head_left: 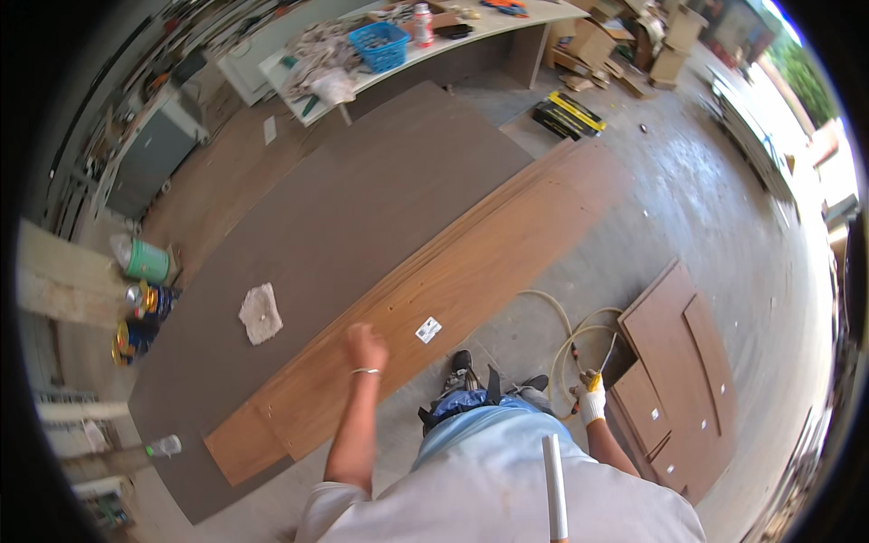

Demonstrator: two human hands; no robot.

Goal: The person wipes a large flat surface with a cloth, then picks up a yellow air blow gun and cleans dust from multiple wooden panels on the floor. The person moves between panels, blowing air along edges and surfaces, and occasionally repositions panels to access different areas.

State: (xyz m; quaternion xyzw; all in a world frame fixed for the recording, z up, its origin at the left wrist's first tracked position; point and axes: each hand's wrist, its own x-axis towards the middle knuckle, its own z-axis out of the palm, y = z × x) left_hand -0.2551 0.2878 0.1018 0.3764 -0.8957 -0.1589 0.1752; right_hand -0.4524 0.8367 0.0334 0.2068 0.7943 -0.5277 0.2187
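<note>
My left hand point(365, 347), bare with a band at the wrist, is over the near part of a long brown wood board point(471, 290). Its fingers look curled in, and nothing shows in them. The board bears a white label point(428, 330) and lies along a larger dark brown sheet point(362, 190). On my right, a white-gloved hand point(593, 404) is closed around a yellow air blow gun point(595, 382). The gun's thin metal nozzle point(612, 347) points up and away. A pale coiled air hose point(568, 339) lies on the floor beside it.
Brown panels point(674, 362) with small labels are stacked at the right. A whitish rag point(261, 314) lies on the dark sheet. Beyond stands a white table point(507, 32) with a blue basket point(378, 47). A black and yellow box point(568, 116) sits on the floor; paint cans point(145, 312) are at left.
</note>
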